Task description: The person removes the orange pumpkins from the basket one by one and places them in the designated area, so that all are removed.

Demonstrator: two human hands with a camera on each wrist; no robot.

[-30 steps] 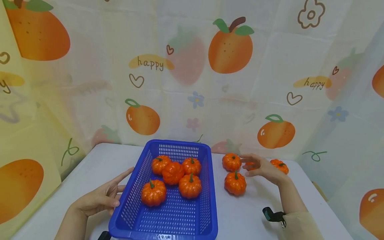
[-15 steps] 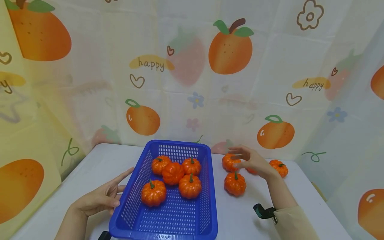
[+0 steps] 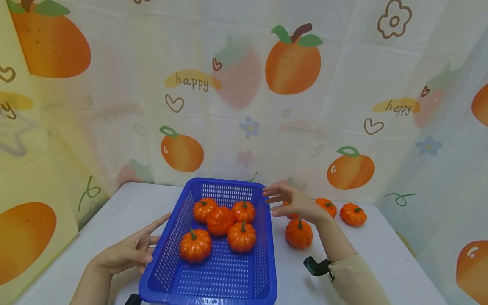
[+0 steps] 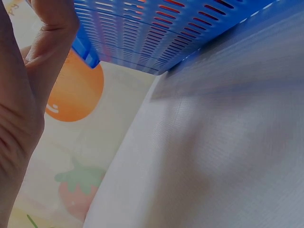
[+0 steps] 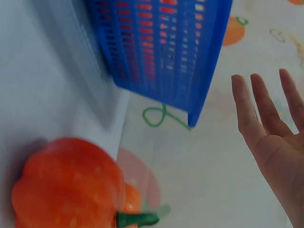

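Note:
My left hand (image 3: 123, 254) lies along the left side of the blue plastic basket (image 3: 272, 271), index finger extended and thumb at the rim. In the left wrist view part of that hand (image 4: 21, 104) shows beside the basket's slotted wall (image 4: 142, 42). Several small orange pumpkins with green stems, such as the front one (image 3: 195, 245), sit inside the basket. My right hand (image 3: 295, 202), fingers spread and holding nothing, is by the basket's far right rim. It partly hides one pumpkin (image 3: 285, 210) on the table. The right wrist view also shows its fingers (image 5: 268, 104) extended.
More pumpkins stand on the white table (image 3: 320, 275) right of the basket: one nearer (image 3: 299, 235) and two farther right, a middle one (image 3: 325, 205) and an outer one (image 3: 353, 214). A fruit-print cloth (image 3: 236, 144) hangs behind the table.
My right hand has moved left, from over the table pumpkins to the basket's right rim. The two pumpkins farther right now show more fully. My left hand and the basket have stayed put.

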